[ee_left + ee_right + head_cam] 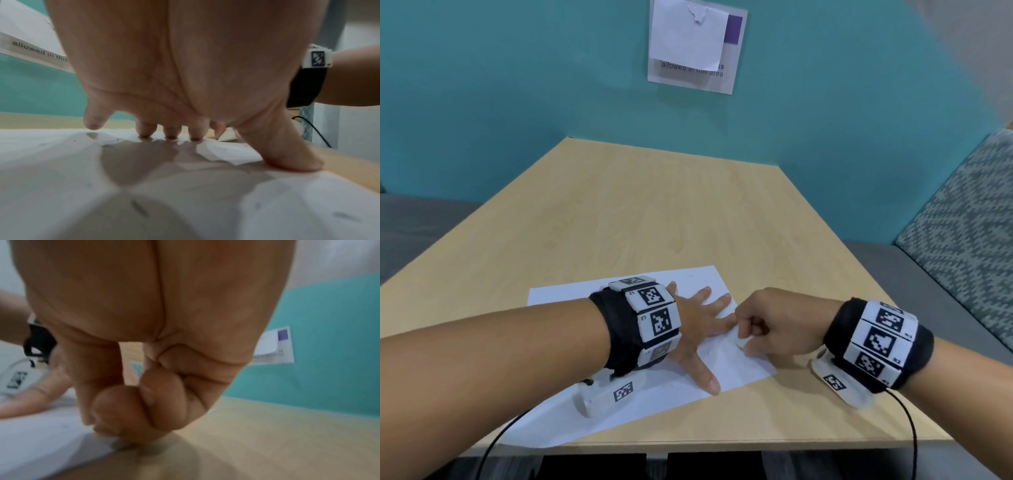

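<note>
A white sheet of paper [571,298] lies on the wooden table [688,205], close to its front edge. My left hand [695,325] rests flat on the sheet, fingers spread, and the fingertips [170,134] and thumb press the paper [61,162] down. My right hand [767,325] is curled at the sheet's right part, just right of the left index finger. It pinches a small white object [744,342], seen as a pale wedge [227,136] in the left wrist view, against the paper. The right wrist view is blurred and shows the bunched right hand [115,426] touching the paper [41,434].
A teal wall with a printed sign [695,48] stands behind the table. A patterned seat cushion [969,222] is at the right. Black cables [907,428] run from both wrist bands over the table's front edge. The table's far half shows bare wood.
</note>
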Available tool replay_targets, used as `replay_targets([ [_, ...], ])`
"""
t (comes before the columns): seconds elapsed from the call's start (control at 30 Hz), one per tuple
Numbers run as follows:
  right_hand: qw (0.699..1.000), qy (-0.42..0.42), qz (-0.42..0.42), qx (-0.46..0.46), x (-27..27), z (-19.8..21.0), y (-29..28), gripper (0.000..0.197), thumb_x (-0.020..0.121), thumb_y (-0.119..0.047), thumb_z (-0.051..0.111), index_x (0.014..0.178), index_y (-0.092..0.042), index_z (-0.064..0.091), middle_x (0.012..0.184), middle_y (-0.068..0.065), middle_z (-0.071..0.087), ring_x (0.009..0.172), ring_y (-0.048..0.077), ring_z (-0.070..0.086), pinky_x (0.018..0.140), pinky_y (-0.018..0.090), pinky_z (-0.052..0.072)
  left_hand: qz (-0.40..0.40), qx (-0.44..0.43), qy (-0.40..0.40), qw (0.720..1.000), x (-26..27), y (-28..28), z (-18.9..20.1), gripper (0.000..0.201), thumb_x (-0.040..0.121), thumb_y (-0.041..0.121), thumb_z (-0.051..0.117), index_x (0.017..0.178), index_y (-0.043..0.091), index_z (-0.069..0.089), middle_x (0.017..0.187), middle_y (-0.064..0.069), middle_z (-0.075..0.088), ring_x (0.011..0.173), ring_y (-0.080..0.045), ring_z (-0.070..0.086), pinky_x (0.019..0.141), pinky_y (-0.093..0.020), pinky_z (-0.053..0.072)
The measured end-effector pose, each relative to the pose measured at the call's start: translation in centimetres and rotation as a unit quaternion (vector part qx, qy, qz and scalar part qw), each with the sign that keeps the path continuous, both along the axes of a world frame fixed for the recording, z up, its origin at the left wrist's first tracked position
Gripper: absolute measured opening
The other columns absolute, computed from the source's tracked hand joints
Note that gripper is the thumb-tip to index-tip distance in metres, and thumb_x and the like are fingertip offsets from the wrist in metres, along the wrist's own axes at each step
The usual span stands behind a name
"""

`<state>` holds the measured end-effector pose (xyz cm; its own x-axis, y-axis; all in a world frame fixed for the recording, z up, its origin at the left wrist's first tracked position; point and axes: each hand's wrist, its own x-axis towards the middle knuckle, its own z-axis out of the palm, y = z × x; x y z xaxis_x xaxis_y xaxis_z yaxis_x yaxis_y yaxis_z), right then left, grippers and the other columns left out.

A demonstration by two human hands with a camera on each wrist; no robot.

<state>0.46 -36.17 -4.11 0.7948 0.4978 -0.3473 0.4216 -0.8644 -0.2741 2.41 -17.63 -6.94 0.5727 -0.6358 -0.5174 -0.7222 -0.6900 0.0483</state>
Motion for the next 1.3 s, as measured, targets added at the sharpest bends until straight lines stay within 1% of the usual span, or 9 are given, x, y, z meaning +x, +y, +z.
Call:
replay_targets([
  [0.13,0.998,0.033,0.059,0.011,-1.8,-0.6,1.3,0.008,0.083,-0.022,0.067,0.085,-0.02,0.06,0.068,-0.011,0.052,0.06,0.006,0.047,0.059,0.018,0.041,0.0,-0.016,-0.004,1.0,0.0,0.2,-0.1,0.112,0.077,0.073,0.065,0.154,0.047,-0.013,0.165,0.003,-0.023,0.152,-0.03,-0.019,0.109,-0.078,0.0],
  [0.27,1.0,0.01,0.003,-0.006,0.1,0.0,0.1,0.009,0.083,-0.024,0.069,0.088,-0.021,0.063,0.072,-0.008,0.057,0.063,0.008,0.05,0.061,0.02,0.042,0.0,-0.003,0.002,1.0,0.0,0.1,0.0,0.112,0.078,0.074,0.063,0.153,0.047,-0.016,0.164,0.005,-0.025,0.152,-0.028,-0.021,0.11,-0.076,-0.002],
  [0.43,0.998,0.036,0.058,0.001,-1.4,-0.4,1.1,0.009,0.084,-0.024,0.068,0.087,-0.022,0.06,0.068,-0.012,0.053,0.06,0.004,0.048,0.059,0.016,0.04,0.003,-0.009,0.0,1.0,0.1,0.2,-0.1,0.113,0.077,0.074,0.064,0.154,0.047,-0.015,0.165,0.005,-0.025,0.152,-0.028,-0.02,0.11,-0.077,0.0],
  [0.57,1.0,0.01,0.005,-0.006,-0.1,0.1,0.1,0.008,0.083,-0.023,0.069,0.087,-0.019,0.064,0.074,-0.004,0.059,0.062,0.009,0.049,0.06,0.02,0.042,0.001,0.0,-0.001,1.0,0.0,0.1,0.0,0.113,0.078,0.074,0.062,0.152,0.047,-0.02,0.164,0.006,-0.026,0.152,-0.027,-0.021,0.11,-0.076,-0.001],
  [0.7,0.999,0.037,0.037,0.008,-1.3,-0.3,0.8,0.009,0.082,-0.022,0.067,0.088,-0.017,0.063,0.071,-0.008,0.057,0.06,0.005,0.048,0.058,0.018,0.042,0.001,-0.009,-0.001,1.0,0.3,0.2,-0.3,0.114,0.076,0.075,0.064,0.151,0.05,-0.02,0.164,0.005,-0.025,0.152,-0.029,-0.021,0.109,-0.078,-0.002],
  [0.83,1.0,-0.004,-0.007,0.001,-0.3,0.1,-0.1,0.009,0.083,-0.022,0.068,0.09,-0.017,0.065,0.07,-0.007,0.058,0.057,0.005,0.047,0.058,0.018,0.04,-0.006,-0.003,-0.011,1.0,0.1,0.1,-0.1,0.114,0.078,0.075,0.061,0.15,0.048,-0.023,0.165,0.006,-0.023,0.152,-0.027,-0.019,0.111,-0.076,0.0],
  [1.0,0.999,0.027,0.045,0.004,-2.1,-0.2,1.1,0.01,0.084,-0.022,0.066,0.091,-0.018,0.06,0.072,-0.01,0.055,0.062,0.006,0.049,0.062,0.021,0.044,-0.004,-0.019,0.003,1.0,0.4,0.4,-0.3,0.112,0.076,0.074,0.064,0.152,0.051,-0.015,0.165,0.005,-0.023,0.152,-0.029,-0.02,0.11,-0.077,-0.002],
  [1.2,0.998,-0.042,-0.047,-0.025,-0.7,1.2,-1.3,0.022,0.09,-0.025,0.059,0.109,-0.025,0.048,0.061,-0.01,0.054,0.056,0.01,0.049,0.058,0.028,0.043,-0.02,0.001,-0.009,1.0,0.1,0.2,0.2,0.117,0.076,0.076,0.062,0.154,0.041,-0.018,0.165,0.007,-0.023,0.152,-0.027,-0.018,0.112,-0.074,-0.003],
  [1.3,0.988,-0.085,-0.093,-0.085,-0.2,1.4,-3.1,0.023,0.093,-0.03,0.056,0.112,-0.023,0.045,0.078,-0.004,0.058,0.073,0.019,0.057,0.069,0.036,0.048,-0.018,-0.03,0.0,0.999,-0.5,0.4,0.6,0.124,0.074,0.074,0.068,0.154,0.041,-0.022,0.165,0.01,-0.023,0.152,-0.023,-0.02,0.114,-0.071,-0.006],
])
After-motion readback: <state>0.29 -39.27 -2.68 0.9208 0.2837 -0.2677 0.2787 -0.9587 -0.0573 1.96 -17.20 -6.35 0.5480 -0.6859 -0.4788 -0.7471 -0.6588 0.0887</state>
